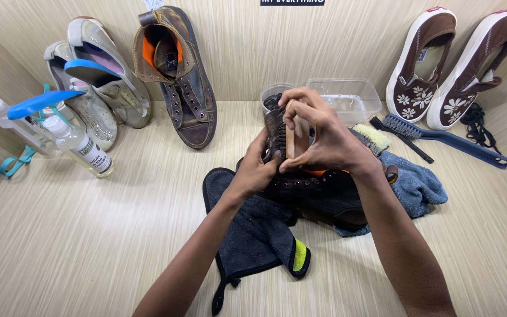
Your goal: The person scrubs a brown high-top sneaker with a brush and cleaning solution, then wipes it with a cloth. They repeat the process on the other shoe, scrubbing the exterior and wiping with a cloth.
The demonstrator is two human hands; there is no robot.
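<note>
Two hands work over a dark cloth [253, 235]: the left hand [257, 167] grips a dark leather boot [300, 188] upright, the right hand [318, 138] clasps a wooden brush [293, 141] against it, which might slip if pressed unevenly.

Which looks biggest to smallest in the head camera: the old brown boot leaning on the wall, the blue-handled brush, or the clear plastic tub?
1. Old brown boot
2. Blue-handled brush, long but thin
3. Clear plastic tub, partly hidden by the right hand, so unsure.
</note>
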